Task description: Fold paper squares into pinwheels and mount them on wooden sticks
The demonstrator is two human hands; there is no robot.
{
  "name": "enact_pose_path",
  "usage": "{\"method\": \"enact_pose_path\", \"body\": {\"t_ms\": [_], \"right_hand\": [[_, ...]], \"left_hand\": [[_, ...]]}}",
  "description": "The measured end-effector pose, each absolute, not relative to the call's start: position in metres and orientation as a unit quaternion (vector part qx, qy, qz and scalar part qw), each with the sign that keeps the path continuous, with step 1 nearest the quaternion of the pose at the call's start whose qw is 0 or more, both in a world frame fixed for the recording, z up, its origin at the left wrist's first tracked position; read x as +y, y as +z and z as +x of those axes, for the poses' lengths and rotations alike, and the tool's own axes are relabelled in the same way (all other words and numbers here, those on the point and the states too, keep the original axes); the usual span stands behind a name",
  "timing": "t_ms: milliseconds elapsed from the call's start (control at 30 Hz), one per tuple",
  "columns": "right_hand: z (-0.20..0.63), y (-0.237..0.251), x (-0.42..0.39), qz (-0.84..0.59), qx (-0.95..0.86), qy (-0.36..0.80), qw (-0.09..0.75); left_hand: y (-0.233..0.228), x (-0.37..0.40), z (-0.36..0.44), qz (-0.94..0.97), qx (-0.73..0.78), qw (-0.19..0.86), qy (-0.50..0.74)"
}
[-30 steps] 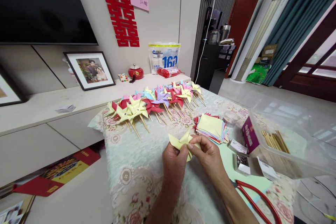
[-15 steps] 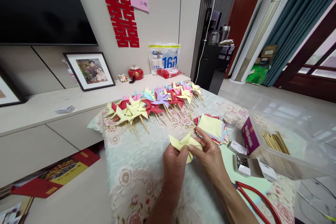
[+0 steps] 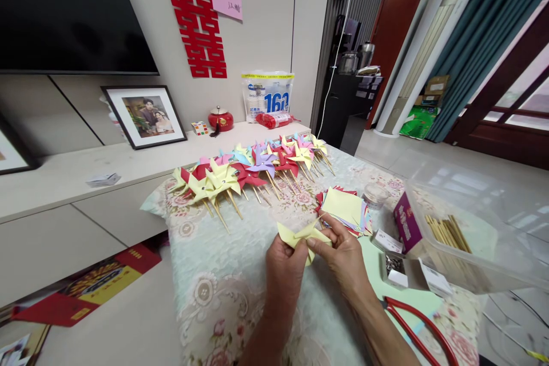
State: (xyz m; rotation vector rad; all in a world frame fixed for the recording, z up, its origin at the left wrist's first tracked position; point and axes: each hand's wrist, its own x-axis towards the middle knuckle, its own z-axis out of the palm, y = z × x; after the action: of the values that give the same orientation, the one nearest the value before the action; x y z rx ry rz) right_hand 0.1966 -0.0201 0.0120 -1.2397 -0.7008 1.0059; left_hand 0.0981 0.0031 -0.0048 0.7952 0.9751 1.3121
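Observation:
Both hands hold a pale yellow paper pinwheel piece [image 3: 300, 234] just above the floral tablecloth [image 3: 218, 286]. My left hand [image 3: 285, 269] pinches it from below at the left, and my right hand [image 3: 343, 260] pinches its centre and folds a flap in. A stack of coloured paper squares [image 3: 345, 210] lies just beyond my right hand. A row of several finished pinwheels on wooden sticks [image 3: 253, 168] lies across the far side of the table.
Red-handled scissors [image 3: 422, 329] lie at the near right. A small open box of pins [image 3: 397, 266], a purple box [image 3: 405, 223] and a small clear jar [image 3: 375, 194] sit at the right. A clear plastic bin with wooden sticks [image 3: 454, 234] stands beyond them.
The upper flap of the yellow paper has been folded down flatter between my fingers. The hands stay in nearly the same place.

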Motion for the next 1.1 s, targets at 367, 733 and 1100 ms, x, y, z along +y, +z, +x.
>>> {"method": "enact_pose_path", "body": {"t_ms": [367,733,1100], "right_hand": [[0.196,0.009,-0.019,-0.549,-0.303,0.427,0.651],[0.197,0.005,-0.018,-0.548,-0.291,0.430,0.656],[0.195,0.008,-0.019,-0.542,-0.285,0.428,0.665]], "left_hand": [[-0.003,0.001,0.096,0.364,0.440,0.605,0.556],[0.001,-0.001,0.096,0.362,0.440,0.609,0.552],[0.004,-0.002,0.095,0.361,0.445,0.610,0.548]]}}
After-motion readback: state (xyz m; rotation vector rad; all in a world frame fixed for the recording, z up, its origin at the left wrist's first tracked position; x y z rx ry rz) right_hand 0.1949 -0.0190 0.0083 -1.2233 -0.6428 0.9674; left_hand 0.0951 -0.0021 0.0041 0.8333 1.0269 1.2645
